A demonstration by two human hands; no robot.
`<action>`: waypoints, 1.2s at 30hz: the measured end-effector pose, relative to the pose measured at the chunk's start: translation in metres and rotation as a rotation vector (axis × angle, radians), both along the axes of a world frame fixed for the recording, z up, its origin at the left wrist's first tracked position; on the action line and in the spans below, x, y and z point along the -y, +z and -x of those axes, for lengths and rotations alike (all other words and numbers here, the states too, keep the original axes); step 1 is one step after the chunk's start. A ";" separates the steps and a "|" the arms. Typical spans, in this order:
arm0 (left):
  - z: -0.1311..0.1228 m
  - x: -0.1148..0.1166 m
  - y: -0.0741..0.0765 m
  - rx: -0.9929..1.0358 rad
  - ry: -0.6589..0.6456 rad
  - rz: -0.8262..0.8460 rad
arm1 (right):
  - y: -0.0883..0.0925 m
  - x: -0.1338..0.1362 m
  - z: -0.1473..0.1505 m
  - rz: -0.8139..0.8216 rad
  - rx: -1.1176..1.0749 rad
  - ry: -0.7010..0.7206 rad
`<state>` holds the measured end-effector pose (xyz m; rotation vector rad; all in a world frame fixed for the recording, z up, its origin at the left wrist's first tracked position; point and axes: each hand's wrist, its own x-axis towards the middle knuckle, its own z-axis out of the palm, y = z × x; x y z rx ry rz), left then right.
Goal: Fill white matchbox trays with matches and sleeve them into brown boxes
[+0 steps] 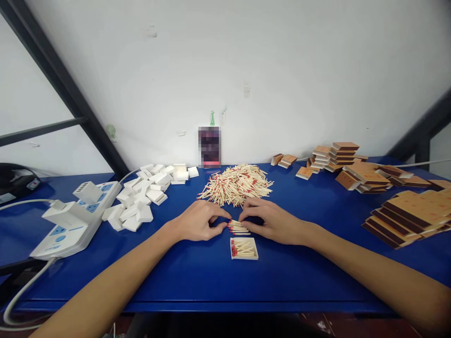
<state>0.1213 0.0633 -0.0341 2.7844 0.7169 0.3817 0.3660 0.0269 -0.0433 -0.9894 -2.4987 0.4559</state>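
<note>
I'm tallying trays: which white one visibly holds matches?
The lone tray nearest the table's front edge; the piled trays by the power strip show none.

two hands (pixel 200 221) (pixel 268 221), one match-filled tray (pixel 244 257), one match heap (pixel 237 183), one small match bunch (pixel 239 228), one power strip (pixel 75 235), two white adapters (pixel 65 213) (pixel 89 193)

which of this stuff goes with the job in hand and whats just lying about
Job in hand, judging by the layout:
- small bunch of matches
- tray holding matches
- match pile
- white trays, probably
- brown boxes, probably

Seemingly just lying about:
- power strip
- two white plug-in blocks
- blurred dark thing by the wall
- black object, far left
</note>
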 end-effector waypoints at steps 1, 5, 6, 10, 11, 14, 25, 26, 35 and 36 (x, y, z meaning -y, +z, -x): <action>0.000 0.000 0.000 0.000 0.000 -0.001 | -0.001 0.000 0.000 -0.003 -0.004 -0.001; 0.000 0.000 -0.001 -0.001 0.000 -0.005 | -0.003 0.000 0.001 -0.014 -0.018 0.006; 0.000 -0.001 -0.001 -0.002 0.000 -0.005 | -0.003 0.000 0.001 -0.013 -0.021 0.006; 0.000 -0.001 -0.002 -0.004 0.005 0.006 | -0.001 0.000 0.001 0.005 -0.013 0.010; 0.000 -0.001 -0.002 -0.005 0.007 0.009 | 0.000 0.000 0.001 0.015 -0.010 0.012; 0.000 -0.001 -0.003 -0.003 0.013 0.008 | 0.003 0.001 0.000 0.058 -0.008 0.018; -0.001 0.000 -0.003 0.001 0.006 0.007 | 0.005 -0.002 -0.001 0.105 -0.026 0.032; -0.002 0.000 -0.003 0.003 0.005 0.004 | 0.004 -0.002 -0.001 0.097 -0.025 0.030; -0.005 0.003 0.000 0.013 0.006 0.035 | -0.001 -0.003 0.001 0.042 -0.035 0.019; -0.005 0.003 0.000 0.013 0.012 0.039 | -0.001 -0.003 0.001 0.039 -0.032 0.013</action>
